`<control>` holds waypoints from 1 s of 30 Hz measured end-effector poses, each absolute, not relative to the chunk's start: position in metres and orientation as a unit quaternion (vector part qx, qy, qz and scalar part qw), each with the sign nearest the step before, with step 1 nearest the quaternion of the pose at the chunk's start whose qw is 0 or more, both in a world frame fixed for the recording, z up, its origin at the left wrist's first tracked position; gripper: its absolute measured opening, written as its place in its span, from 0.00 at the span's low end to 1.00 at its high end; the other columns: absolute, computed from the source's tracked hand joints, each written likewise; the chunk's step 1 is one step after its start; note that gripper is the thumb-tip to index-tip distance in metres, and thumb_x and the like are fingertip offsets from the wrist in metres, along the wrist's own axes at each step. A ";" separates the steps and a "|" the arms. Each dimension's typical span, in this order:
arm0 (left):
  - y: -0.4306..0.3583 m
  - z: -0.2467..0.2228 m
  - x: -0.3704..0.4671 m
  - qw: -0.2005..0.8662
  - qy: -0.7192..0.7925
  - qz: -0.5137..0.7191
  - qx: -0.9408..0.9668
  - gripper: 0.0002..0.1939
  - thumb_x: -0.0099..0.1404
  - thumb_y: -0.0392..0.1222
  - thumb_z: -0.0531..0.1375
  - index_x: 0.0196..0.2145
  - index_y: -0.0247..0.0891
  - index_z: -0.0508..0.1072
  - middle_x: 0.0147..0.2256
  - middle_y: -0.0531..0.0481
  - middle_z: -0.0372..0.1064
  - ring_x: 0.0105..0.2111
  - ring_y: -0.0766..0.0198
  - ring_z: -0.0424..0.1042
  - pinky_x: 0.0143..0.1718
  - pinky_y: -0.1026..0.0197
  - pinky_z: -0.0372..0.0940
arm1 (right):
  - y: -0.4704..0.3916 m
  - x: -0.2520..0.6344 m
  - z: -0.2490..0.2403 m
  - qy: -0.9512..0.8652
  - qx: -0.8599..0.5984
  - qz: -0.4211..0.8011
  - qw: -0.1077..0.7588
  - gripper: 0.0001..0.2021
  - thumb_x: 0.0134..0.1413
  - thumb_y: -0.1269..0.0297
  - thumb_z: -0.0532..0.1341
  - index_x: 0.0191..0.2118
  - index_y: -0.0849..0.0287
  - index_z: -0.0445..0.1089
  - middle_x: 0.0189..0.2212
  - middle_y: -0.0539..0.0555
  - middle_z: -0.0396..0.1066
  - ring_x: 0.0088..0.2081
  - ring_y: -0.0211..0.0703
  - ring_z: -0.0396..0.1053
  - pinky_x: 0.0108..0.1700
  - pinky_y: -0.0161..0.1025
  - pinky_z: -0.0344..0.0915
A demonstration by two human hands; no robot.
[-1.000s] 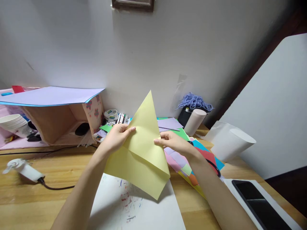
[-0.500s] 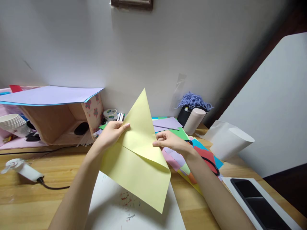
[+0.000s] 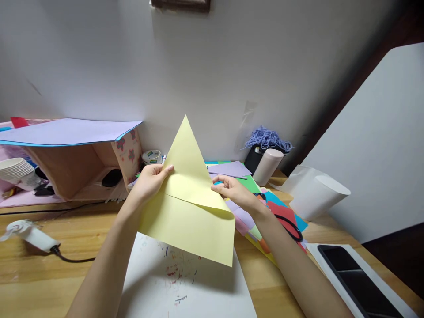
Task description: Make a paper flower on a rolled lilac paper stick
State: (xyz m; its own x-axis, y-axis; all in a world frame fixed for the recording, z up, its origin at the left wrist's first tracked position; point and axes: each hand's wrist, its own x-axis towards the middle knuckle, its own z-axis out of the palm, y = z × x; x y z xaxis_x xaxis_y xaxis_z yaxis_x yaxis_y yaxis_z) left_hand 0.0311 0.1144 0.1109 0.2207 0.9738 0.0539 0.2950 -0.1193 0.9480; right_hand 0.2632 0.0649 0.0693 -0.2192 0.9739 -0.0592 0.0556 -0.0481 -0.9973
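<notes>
A yellow sheet of paper is held up above a marked white sheet. Its upper part tapers to a point, and a flap curls over its right side. My left hand pinches the left edge, thumb on the front face. At the right edge, my right hand holds the paper between thumb and fingers, near the curled part.
Coloured papers and black-handled scissors lie to the right, with a phone beyond. A pink box, paper cups and a white corded tool are at left. Behind stands a pinkish cylinder.
The yellow paper has turned slightly anticlockwise; its tip has moved left and its lower right corner has risen. Both hands have shifted a little up and left, still holding it.
</notes>
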 end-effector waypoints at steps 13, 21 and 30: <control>0.120 0.106 0.031 0.467 0.482 0.414 0.615 0.20 0.50 0.56 0.60 0.30 0.33 0.75 0.19 0.50 0.70 0.23 0.60 0.69 0.23 0.64 0.62 | 0.063 0.269 0.073 -0.595 -0.479 0.529 0.370 0.18 0.47 0.51 0.59 0.30 0.63 0.71 0.23 0.50 0.70 0.23 0.33 0.63 0.24 0.30 0.55; 0.114 0.112 0.031 0.445 0.500 0.421 0.612 0.18 0.50 0.53 0.60 0.28 0.33 0.74 0.21 0.48 0.71 0.23 0.60 0.69 0.21 0.65 0.62 | 0.062 0.273 0.071 -0.621 -0.430 0.560 0.341 0.16 0.46 0.55 0.61 0.38 0.61 0.71 0.33 0.53 0.73 0.33 0.40 0.68 0.32 0.33 0.61; 0.116 0.112 0.028 0.430 0.518 0.419 0.610 0.18 0.49 0.54 0.60 0.26 0.33 0.74 0.20 0.49 0.71 0.22 0.61 0.69 0.20 0.66 0.61 | 0.064 0.283 0.069 -0.663 -0.452 0.524 0.285 0.16 0.47 0.53 0.60 0.29 0.64 0.70 0.24 0.50 0.68 0.25 0.33 0.62 0.27 0.31 0.57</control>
State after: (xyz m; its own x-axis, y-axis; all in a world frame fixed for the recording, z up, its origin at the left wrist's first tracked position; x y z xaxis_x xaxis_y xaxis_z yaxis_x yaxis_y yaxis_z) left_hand 0.0281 0.1158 0.1121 0.1122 0.9915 0.0653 0.2719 -0.0938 0.9577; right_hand 0.2826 0.0645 0.0692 -0.4295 0.8980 -0.0956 0.3001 0.0421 -0.9530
